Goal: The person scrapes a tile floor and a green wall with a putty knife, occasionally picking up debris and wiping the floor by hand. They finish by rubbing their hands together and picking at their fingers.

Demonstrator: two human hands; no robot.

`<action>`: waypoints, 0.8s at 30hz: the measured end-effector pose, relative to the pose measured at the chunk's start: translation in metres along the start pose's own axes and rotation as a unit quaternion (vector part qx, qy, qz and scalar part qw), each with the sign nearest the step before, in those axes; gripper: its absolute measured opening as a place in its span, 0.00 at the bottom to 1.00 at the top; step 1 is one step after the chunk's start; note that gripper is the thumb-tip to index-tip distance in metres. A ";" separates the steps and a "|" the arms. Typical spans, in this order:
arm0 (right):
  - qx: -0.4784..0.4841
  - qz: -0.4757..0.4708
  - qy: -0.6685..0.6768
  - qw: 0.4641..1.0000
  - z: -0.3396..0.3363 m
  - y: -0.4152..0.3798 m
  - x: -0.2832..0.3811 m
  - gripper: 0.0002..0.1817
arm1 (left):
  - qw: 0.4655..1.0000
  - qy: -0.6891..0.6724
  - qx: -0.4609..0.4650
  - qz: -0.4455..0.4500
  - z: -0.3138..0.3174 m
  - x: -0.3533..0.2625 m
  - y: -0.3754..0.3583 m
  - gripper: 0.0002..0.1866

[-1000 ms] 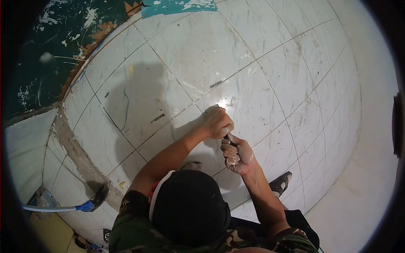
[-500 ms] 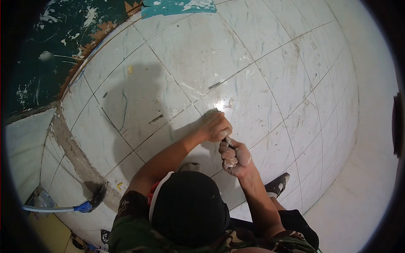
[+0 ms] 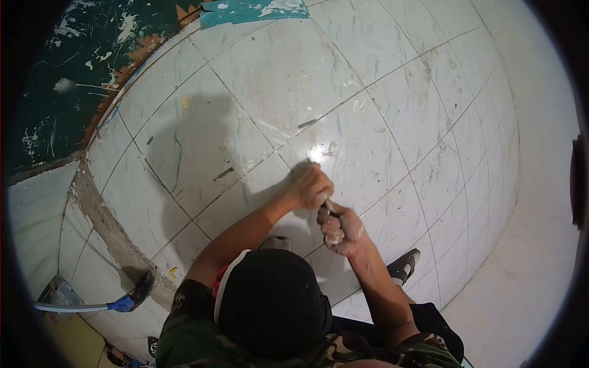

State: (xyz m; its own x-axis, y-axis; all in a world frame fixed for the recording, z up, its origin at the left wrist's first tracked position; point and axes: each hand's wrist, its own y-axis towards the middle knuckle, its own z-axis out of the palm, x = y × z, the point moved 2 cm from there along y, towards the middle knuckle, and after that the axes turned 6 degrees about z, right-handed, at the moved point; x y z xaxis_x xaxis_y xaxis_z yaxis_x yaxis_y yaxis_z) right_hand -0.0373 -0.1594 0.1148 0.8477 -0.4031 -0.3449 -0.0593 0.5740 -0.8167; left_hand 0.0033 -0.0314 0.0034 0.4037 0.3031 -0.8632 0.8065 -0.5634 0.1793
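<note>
My left hand (image 3: 311, 186) is closed in front of my body, just above the tiled floor (image 3: 380, 122). What its fingers wrap round is mostly hidden. Right behind it my right hand (image 3: 341, 229), smeared with white paste, grips a thin dark handle (image 3: 331, 213) that runs up towards the left hand. The far end of this tool does not show, so its kind cannot be told. Below the hands a black cap (image 3: 270, 300) covers part of the view. My shoe (image 3: 404, 265) stands at the right.
A green board (image 3: 55, 80) with white splashes and torn edges fills the upper left. A teal sheet (image 3: 251, 12) lies at the top. At lower left is a hose with a blue fitting (image 3: 124, 303). Small scraps (image 3: 224, 174) and a blue string (image 3: 178, 159) lie on the tiles.
The whole view has shifted slightly. Both hands keep their hold and have hardly moved.
</note>
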 end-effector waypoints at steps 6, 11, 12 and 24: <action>0.012 -0.010 -0.052 0.998 0.024 0.018 0.038 0.19 | 0.989 0.045 -0.131 0.044 -0.034 0.025 0.027 0.13; -0.022 -0.020 -0.109 0.994 0.010 -0.001 0.003 0.20 | 0.995 0.027 -0.093 -0.020 -0.006 0.004 -0.005 0.13; -0.033 -0.014 -0.106 0.994 0.008 -0.002 0.003 0.20 | 0.995 0.029 -0.092 -0.022 -0.009 0.002 -0.003 0.13; 0.024 0.019 -0.086 0.996 0.002 0.002 0.018 0.17 | 0.989 0.055 -0.131 -0.038 -0.012 0.000 0.000 0.13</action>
State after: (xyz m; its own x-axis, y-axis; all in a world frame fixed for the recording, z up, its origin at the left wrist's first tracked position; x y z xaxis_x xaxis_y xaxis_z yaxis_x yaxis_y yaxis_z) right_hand -0.0215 -0.1642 0.1083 0.9234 -0.2545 -0.2872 -0.0712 0.6216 -0.7801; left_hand 0.0088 -0.0219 0.0090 0.3700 0.4269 -0.8251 0.9151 -0.3208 0.2444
